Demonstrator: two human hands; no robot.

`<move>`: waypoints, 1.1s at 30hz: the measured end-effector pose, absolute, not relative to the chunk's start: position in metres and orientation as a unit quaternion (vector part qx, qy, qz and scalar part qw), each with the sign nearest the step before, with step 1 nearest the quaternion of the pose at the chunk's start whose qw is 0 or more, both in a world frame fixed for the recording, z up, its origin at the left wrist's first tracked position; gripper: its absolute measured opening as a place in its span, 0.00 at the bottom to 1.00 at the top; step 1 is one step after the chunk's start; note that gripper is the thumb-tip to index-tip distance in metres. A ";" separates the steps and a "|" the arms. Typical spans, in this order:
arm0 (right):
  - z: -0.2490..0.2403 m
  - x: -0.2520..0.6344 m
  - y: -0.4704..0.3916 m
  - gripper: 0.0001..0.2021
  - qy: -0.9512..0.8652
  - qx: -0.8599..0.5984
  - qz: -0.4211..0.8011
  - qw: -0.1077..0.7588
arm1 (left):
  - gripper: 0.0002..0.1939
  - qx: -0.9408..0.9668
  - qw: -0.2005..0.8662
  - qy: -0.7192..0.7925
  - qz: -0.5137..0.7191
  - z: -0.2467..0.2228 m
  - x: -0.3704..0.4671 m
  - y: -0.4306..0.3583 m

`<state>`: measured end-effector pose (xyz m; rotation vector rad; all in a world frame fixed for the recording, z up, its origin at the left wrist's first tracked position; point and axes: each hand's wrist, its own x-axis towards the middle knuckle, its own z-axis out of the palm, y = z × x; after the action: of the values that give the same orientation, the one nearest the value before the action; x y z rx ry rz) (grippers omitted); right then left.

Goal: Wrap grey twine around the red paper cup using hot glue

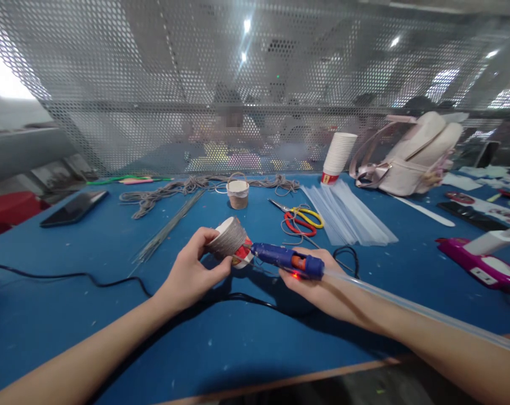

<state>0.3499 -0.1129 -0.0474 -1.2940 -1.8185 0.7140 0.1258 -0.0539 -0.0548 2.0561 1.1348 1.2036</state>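
Note:
My left hand is closed around a paper cup, tilted with its mouth up and to the left. Grey cord is wound over much of the cup, while red printed paper still shows near its base. In my right hand is a blue hot glue gun with a glowing red light and a long clear glue stick running out of its back. The gun's nozzle meets or nearly meets the red part of the cup. Fingers under the gun are partly hidden.
Behind stands a small cord-covered cup with a handle. Around it lie grey cord, scissors, translucent strips and thin wires. Stacked paper cups, a backpack, a purple power strip and a phone are farther out.

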 end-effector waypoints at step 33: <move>-0.037 0.361 -0.107 0.13 -0.627 -0.571 0.428 0.313 | 0.14 0.764 0.310 0.364 0.434 -0.058 0.110 -0.044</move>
<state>0.3605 -0.1070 -0.0368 -1.5061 -1.6530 1.1282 0.1105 -0.0436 -0.0579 2.0167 0.9606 1.1453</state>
